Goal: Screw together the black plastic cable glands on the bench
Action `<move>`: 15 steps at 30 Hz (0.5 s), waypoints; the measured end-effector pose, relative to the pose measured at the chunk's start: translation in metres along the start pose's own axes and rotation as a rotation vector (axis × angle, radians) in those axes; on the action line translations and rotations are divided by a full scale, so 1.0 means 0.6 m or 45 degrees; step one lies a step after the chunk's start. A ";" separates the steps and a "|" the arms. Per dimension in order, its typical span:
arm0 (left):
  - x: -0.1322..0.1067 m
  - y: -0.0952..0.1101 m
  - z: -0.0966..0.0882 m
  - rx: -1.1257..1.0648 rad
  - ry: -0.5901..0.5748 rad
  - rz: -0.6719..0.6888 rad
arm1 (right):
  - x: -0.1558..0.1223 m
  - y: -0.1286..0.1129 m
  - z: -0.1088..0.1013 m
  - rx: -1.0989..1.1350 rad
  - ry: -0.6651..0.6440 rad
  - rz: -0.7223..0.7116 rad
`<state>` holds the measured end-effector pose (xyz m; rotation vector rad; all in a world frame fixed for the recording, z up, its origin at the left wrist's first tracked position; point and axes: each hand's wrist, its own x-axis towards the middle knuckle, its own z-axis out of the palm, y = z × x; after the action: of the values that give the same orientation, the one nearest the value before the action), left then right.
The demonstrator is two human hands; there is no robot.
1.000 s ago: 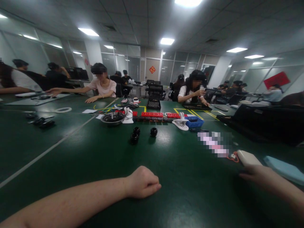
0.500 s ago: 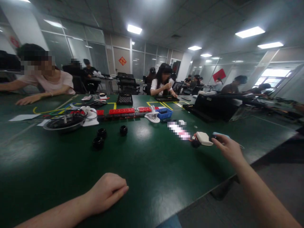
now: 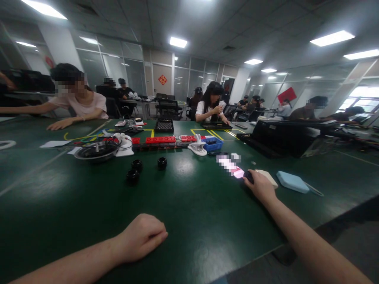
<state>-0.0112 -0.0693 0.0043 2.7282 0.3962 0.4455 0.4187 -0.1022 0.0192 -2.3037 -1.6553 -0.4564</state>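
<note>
My left hand (image 3: 142, 238) rests on the green table (image 3: 189, 213) as a loose fist, with nothing visible in it. My right hand (image 3: 259, 185) is stretched out to the right and curls over a small black object (image 3: 248, 176) beside a cream-coloured box (image 3: 268, 177). A pixelated pink item (image 3: 229, 164) lies just left of that hand. A light blue case (image 3: 292, 182) lies to its right.
Three black round parts (image 3: 146, 167) sit mid-table. Behind them are a dark bowl (image 3: 96, 151), red strips (image 3: 160, 139), a white clip (image 3: 197, 147) and a blue bin (image 3: 212, 144). A black case (image 3: 281, 138) stands at right. Other people sit across the table.
The view swung left. My right hand moved from the blue case's end leftward onto the black object by the cream box. My left hand stayed still.
</note>
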 end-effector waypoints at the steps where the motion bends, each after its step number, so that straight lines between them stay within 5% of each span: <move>1: 0.000 0.000 0.000 0.005 0.000 0.004 | 0.000 -0.001 0.003 -0.021 -0.001 0.000; 10: 0.001 0.002 -0.001 0.010 0.024 0.025 | 0.013 0.006 -0.012 -0.097 -0.153 0.118; 15: 0.001 0.002 -0.001 -0.018 -0.008 0.018 | 0.017 0.031 -0.034 -0.128 -0.406 0.265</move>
<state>-0.0105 -0.0698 0.0058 2.7200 0.3707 0.4421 0.4376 -0.1070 0.0415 -2.7031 -1.5266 -0.1341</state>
